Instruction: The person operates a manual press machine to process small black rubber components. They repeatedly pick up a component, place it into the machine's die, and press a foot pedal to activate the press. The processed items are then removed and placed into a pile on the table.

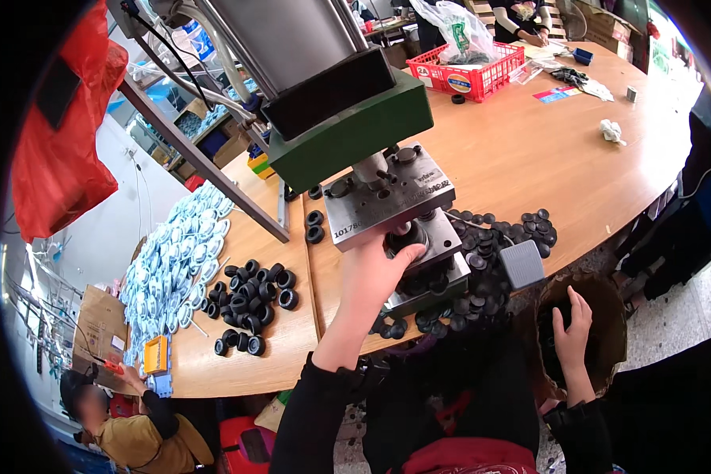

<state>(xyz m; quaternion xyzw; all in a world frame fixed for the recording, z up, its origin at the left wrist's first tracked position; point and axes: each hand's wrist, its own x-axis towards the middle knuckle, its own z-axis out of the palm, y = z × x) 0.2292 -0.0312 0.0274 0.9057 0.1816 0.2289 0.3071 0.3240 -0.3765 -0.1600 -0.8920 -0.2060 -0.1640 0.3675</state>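
My left hand (377, 276) reaches between the plates of a press die, its thumb on a black round part (420, 239) under the steel upper plate (391, 197). The other fingers are partly hidden behind the die. Above it, the green press head (351, 130) joins the plate by a short steel shaft. My right hand (573, 330) is held over a brown carton (608, 340), fingers stretched out, with nothing seen in it. Dark discs (482, 296) lie heaped around the die's base, next to a grey rectangular pad (521, 264).
Small black tyres (253, 296) are piled left of a wooden strip on the table. Beyond them spreads a heap of light blue plastic parts (178, 268). A red crate (490, 77) holds a plastic bag at the back. Another person (138, 430) works at the lower left.
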